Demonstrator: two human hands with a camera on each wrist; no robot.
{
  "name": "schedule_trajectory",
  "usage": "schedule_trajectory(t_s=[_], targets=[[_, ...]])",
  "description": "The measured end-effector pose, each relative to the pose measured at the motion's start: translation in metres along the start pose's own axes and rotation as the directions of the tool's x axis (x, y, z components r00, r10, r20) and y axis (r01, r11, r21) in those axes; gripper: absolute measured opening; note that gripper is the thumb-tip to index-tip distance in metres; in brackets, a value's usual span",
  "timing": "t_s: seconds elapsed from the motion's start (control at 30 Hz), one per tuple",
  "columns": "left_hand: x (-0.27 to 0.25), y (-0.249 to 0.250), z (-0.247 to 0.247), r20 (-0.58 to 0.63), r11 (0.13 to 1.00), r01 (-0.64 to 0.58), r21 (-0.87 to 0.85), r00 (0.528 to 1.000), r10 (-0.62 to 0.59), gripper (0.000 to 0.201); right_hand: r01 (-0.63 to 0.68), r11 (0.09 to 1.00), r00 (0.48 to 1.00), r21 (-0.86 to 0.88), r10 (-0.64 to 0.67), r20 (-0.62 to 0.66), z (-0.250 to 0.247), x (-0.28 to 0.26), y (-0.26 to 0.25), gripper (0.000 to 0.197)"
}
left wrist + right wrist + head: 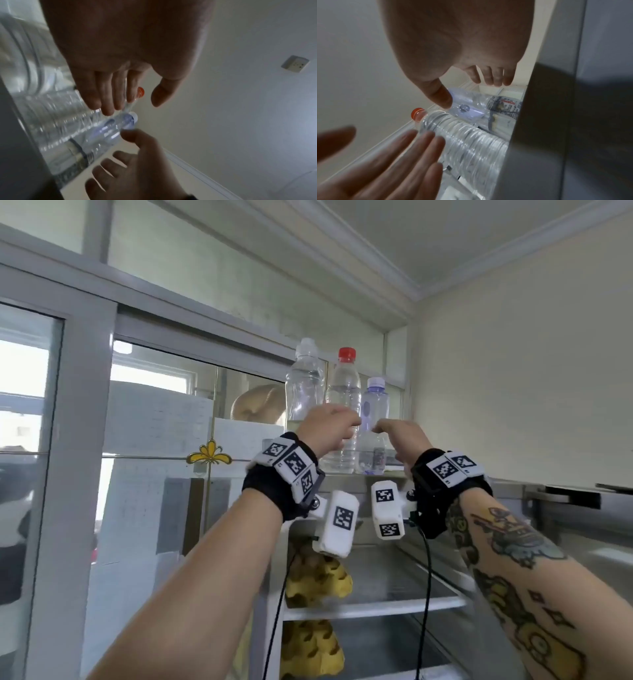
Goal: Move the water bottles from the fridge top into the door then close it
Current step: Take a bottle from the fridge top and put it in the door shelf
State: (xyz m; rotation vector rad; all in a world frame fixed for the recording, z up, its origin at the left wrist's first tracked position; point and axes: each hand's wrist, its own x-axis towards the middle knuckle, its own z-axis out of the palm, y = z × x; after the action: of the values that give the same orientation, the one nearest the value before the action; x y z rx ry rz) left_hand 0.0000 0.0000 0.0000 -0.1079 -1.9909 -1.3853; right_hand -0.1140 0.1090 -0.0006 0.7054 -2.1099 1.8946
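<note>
Three clear water bottles stand on the fridge top: a white-capped bottle at left, a red-capped bottle in the middle, a smaller lilac-capped bottle at right. Both hands are raised in front of them. My left hand is open, its fingers straight beside the red-capped bottle, holding nothing. My right hand is open too, with the thumb and fingers spread around the lilac-capped bottle, not gripping it. The fridge door is out of view.
Below the fridge top the fridge stands open, with glass shelves and yellow egg cartons at their left. A cream wall rises at right. Behind the bottles is a glass partition with a white frame. A grey ledge runs at right.
</note>
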Motion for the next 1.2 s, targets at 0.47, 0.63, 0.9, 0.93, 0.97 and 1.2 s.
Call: schedule_trajectory(t_s=[0.47, 0.63, 0.9, 0.93, 0.97, 1.2], targets=[[0.025, -0.006, 0.01, 0.098, 1.0, -0.006, -0.02, 0.995, 0.008, 0.018, -0.005, 0.997, 0.999, -0.072, 0.008, 0.032, 0.015, 0.04, 0.009, 0.046], [0.024, -0.009, 0.013, 0.07, 1.0, -0.026, 0.014, 0.997, 0.025, 0.013, 0.055, 0.998, 0.997, -0.038, -0.057, -0.053, 0.01, 0.04, 0.009, 0.028], [0.018, -0.001, 0.03, 0.107, 0.999, -0.04, -0.026, 0.993, 0.042, 0.054, 0.111, 0.993, 0.993, 0.028, -0.11, -0.05, -0.031, -0.001, -0.009, 0.029], [0.014, 0.001, 0.035, 0.127, 0.999, -0.037, -0.028, 0.991, 0.04, 0.058, 0.114, 0.993, 0.993, 0.041, -0.112, -0.048, -0.037, -0.01, -0.01, 0.035], [0.01, 0.003, 0.04, 0.156, 0.999, -0.036, -0.031, 0.987, 0.04, 0.06, 0.109, 0.993, 0.993, 0.055, -0.106, -0.042, -0.044, -0.02, -0.009, 0.041], [-0.045, 0.007, 0.086, 0.283, 0.993, -0.117, -0.034, 0.951, 0.122, 0.075, 0.093, 0.995, 0.994, 0.017, -0.092, -0.056, -0.105, -0.099, 0.019, 0.039]])
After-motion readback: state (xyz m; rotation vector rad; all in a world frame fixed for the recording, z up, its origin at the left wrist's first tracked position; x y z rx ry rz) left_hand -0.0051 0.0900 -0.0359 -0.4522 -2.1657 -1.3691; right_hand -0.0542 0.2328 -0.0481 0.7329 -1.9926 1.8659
